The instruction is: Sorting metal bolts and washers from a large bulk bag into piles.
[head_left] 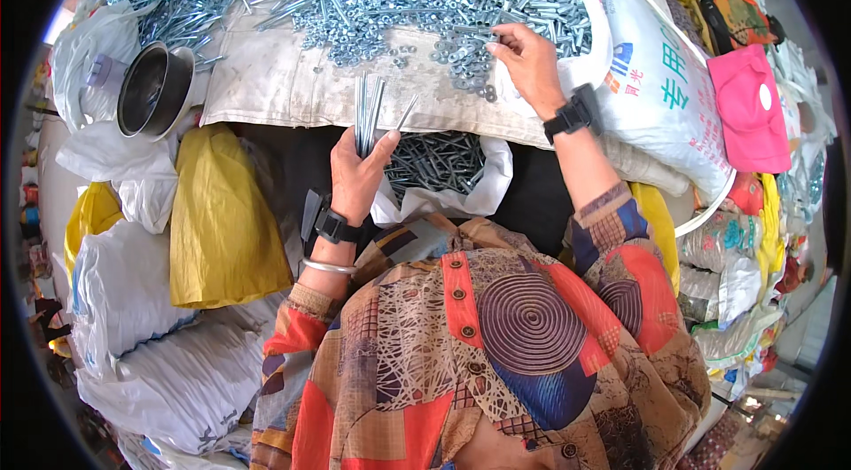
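My left hand [356, 176] is closed around a small bundle of long, thin metal rods [365, 111], which stick up past the fingers. One rod leans away from the rest, by the thumb. Over the worktable's front right part, my right hand [532, 69] has its thumb and forefinger pinched together beside loose washers [470, 71]. What the pinch holds, if anything, is too small to make out. Behind the hands spreads a heap of small metal nuts [355, 13], with short metal sleeves [545, 4] to its right. Below, an open white sack [498, 176] holds many dark bolts or rods.
A dark round pan [155, 90] stands at the table's left end, near loose long rods [182, 18]. Yellow sack cloth [217, 222] hangs at the left. To the right lie a filled white printed sack [656, 71] and a pink cap [749, 106].
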Demonstrator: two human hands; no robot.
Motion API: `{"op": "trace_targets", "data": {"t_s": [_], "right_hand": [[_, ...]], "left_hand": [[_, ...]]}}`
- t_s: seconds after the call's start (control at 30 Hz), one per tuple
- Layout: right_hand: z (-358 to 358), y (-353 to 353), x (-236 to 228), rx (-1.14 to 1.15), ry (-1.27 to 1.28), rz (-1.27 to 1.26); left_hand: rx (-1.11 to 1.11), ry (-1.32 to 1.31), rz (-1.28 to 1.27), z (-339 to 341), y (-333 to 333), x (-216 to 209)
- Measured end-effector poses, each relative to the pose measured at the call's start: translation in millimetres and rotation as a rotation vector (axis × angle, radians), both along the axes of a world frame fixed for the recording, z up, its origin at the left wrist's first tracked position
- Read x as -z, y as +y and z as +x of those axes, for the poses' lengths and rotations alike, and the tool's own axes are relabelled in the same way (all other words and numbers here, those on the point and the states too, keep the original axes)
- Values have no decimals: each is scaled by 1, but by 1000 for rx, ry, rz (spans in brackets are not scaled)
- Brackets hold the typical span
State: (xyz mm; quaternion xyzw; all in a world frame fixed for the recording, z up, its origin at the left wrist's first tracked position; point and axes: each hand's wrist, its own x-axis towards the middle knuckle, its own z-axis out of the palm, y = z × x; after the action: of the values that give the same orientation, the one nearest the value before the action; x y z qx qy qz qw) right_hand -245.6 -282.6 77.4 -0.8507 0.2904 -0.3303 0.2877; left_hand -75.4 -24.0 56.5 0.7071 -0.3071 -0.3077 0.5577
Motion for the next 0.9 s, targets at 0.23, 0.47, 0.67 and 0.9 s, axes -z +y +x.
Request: {"op": "trace_targets", "data": {"t_s": [0.23, 0.47, 0.67, 0.9], "right_hand": [[13, 83, -9, -150, -616, 984], [10, 117, -5, -183, -638, 1003], [18, 153, 7, -217, -514, 1009], [33, 107, 4, -283, 38, 222]], "left_hand": [[82, 184, -88, -16, -4, -6], [128, -1, -60, -15, 0, -6], [41, 14, -118, -21, -3, -2], [-58, 202, -189, 8, -1, 19]]}}
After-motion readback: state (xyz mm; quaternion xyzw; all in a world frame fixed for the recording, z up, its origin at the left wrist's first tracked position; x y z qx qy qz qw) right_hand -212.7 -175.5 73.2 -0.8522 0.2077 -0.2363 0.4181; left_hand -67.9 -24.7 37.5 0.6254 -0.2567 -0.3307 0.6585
